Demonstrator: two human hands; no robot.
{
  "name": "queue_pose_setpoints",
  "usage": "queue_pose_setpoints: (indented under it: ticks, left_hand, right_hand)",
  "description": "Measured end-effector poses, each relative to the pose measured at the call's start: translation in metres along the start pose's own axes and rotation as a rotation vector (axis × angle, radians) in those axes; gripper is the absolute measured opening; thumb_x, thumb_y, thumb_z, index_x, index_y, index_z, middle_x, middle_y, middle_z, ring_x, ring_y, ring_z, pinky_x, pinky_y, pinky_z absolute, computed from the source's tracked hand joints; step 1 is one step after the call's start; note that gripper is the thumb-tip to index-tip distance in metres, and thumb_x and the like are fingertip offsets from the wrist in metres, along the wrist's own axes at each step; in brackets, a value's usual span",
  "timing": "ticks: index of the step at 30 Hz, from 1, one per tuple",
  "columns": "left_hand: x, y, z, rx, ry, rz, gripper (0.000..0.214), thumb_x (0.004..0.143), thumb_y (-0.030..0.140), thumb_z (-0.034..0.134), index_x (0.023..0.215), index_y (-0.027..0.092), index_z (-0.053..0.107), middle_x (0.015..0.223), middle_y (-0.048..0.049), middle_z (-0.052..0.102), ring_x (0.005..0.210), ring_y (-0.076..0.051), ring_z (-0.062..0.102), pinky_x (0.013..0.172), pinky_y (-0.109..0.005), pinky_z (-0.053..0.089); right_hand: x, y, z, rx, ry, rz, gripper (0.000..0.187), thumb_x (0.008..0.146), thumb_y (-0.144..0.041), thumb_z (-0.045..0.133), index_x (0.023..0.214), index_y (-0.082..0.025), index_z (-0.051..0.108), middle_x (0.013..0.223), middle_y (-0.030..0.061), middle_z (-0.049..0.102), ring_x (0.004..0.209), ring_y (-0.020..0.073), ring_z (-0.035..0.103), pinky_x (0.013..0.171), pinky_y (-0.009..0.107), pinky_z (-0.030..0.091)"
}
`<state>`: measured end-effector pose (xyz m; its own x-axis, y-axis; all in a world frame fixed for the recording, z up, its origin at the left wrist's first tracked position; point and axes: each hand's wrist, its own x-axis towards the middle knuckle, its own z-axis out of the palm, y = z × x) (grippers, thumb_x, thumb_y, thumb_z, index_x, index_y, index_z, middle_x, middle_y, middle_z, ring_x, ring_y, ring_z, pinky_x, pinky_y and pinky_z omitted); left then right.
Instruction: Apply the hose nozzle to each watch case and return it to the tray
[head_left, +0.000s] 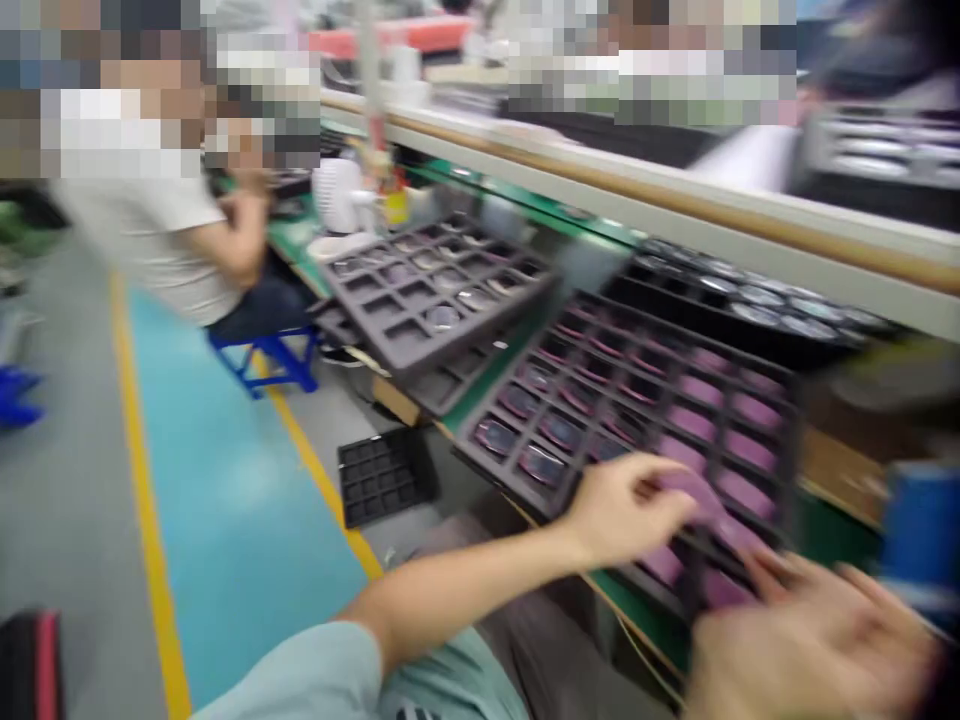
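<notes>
My left hand (626,510) reaches over the near edge of a dark compartment tray (784,385) filled with purple flat parts (701,420). Its fingers are curled on a purple part (694,490) at the tray's front. My right hand (810,625) is at the lower right, badly smeared by motion, with fingers spread near the same tray corner; a purple piece (720,590) lies just beside it. Whether it holds anything is unclear.
A second dark tray (405,340) with round clear parts sits tilted to the left on stacked trays. Another black tray (382,475) lies on the floor. A seated person (187,240) works at the left on a blue stool (270,360). A blue object (919,530) stands at the right.
</notes>
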<state>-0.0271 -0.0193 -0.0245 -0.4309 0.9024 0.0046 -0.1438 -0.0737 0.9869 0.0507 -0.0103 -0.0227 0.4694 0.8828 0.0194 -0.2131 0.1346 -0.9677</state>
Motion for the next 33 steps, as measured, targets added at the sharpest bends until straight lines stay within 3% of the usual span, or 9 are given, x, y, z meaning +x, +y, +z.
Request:
queue_pose_setpoints:
  ticks: [2, 5, 9, 13, 17, 21, 23, 28, 33]
  left_hand:
    - [0.001, 0.0, 0.005, -0.12, -0.083, -0.099, 0.021, 0.075, 0.017, 0.079, 0.093, 0.018, 0.071, 0.085, -0.0058, 0.08, 0.072, -0.018, 0.075, 0.07, -0.03, 0.063]
    - [0.011, 0.002, 0.012, -0.199, -0.201, -0.199, 0.031, 0.08, 0.028, 0.08, 0.105, 0.018, 0.065, 0.095, -0.0076, 0.081, 0.083, -0.02, 0.079, 0.077, -0.03, 0.064]
    - [0.018, 0.007, 0.014, -0.215, -0.229, -0.221, 0.042, 0.081, 0.036, 0.084, 0.113, 0.017, 0.064, 0.103, -0.01, 0.082, 0.093, -0.022, 0.081, 0.08, -0.028, 0.064]
    - [0.014, 0.007, 0.011, -0.146, -0.247, -0.146, 0.044, 0.081, 0.034, 0.086, 0.118, 0.015, 0.071, 0.107, -0.0119, 0.083, 0.097, -0.024, 0.081, 0.083, -0.03, 0.064]
    - [0.011, 0.003, 0.011, 0.032, -0.245, 0.026, 0.035, 0.095, 0.032, 0.073, 0.127, 0.018, 0.073, 0.125, -0.0116, 0.079, 0.108, -0.022, 0.078, 0.089, -0.03, 0.063]
    - [0.012, 0.002, 0.011, 0.298, -0.269, 0.233, 0.042, 0.103, 0.027, 0.058, 0.144, 0.022, 0.066, 0.143, -0.0118, 0.07, 0.116, -0.022, 0.073, 0.093, -0.032, 0.062]
    - [0.012, 0.003, 0.014, 0.32, -0.282, 0.24, 0.049, 0.1, 0.023, 0.06, 0.148, 0.022, 0.062, 0.138, -0.0119, 0.072, 0.111, -0.021, 0.075, 0.093, -0.032, 0.062]
    - [0.009, 0.007, 0.022, 0.126, -0.212, 0.062, 0.033, 0.085, 0.024, 0.082, 0.117, 0.018, 0.076, 0.1, -0.0071, 0.083, 0.089, -0.019, 0.079, 0.084, -0.028, 0.065]
    - [0.007, 0.012, 0.025, 0.114, -0.188, 0.082, 0.024, 0.08, 0.023, 0.088, 0.103, 0.019, 0.084, 0.097, -0.0051, 0.084, 0.081, -0.018, 0.078, 0.081, -0.028, 0.065]
  right_hand:
    - [0.007, 0.0, -0.022, -0.084, 0.202, -0.221, 0.035, 0.08, -0.063, 0.081, 0.087, -0.03, 0.069, 0.088, 0.0045, 0.071, 0.084, 0.0293, 0.076, 0.089, 0.06, 0.067]
    - [0.015, 0.002, -0.028, -0.147, 0.138, -0.343, 0.039, 0.092, -0.059, 0.069, 0.099, -0.021, 0.07, 0.101, 0.007, 0.074, 0.09, 0.0245, 0.079, 0.088, 0.052, 0.07]
    - [0.025, 0.006, -0.02, -0.106, 0.099, -0.421, 0.023, 0.101, -0.043, 0.066, 0.101, -0.02, 0.069, 0.096, 0.0039, 0.076, 0.089, 0.0184, 0.08, 0.086, 0.04, 0.07]
    - [0.024, 0.005, -0.024, -0.076, 0.038, -0.426, 0.016, 0.099, -0.035, 0.07, 0.107, -0.021, 0.069, 0.098, 0.0043, 0.08, 0.089, 0.0178, 0.081, 0.086, 0.037, 0.07]
    - [0.024, 0.004, -0.029, -0.097, 0.021, -0.415, 0.012, 0.101, -0.033, 0.068, 0.104, -0.022, 0.068, 0.097, 0.0038, 0.08, 0.089, 0.0184, 0.082, 0.086, 0.039, 0.07]
    - [0.025, 0.004, -0.03, -0.082, -0.004, -0.441, 0.008, 0.1, -0.029, 0.068, 0.105, -0.023, 0.07, 0.096, 0.003, 0.08, 0.09, 0.0182, 0.082, 0.085, 0.037, 0.07]
    - [0.025, 0.004, -0.032, -0.091, -0.025, -0.44, 0.008, 0.1, -0.028, 0.068, 0.106, -0.023, 0.071, 0.098, 0.0037, 0.081, 0.091, 0.0187, 0.082, 0.085, 0.036, 0.07]
    - [0.027, 0.002, -0.035, -0.083, -0.081, -0.45, 0.01, 0.099, -0.023, 0.069, 0.107, -0.024, 0.075, 0.102, 0.0046, 0.083, 0.097, 0.0198, 0.083, 0.087, 0.035, 0.069]
    - [0.029, -0.001, -0.035, -0.077, -0.098, -0.452, 0.009, 0.099, -0.022, 0.069, 0.105, -0.024, 0.075, 0.099, 0.0038, 0.084, 0.099, 0.0208, 0.082, 0.09, 0.038, 0.069]
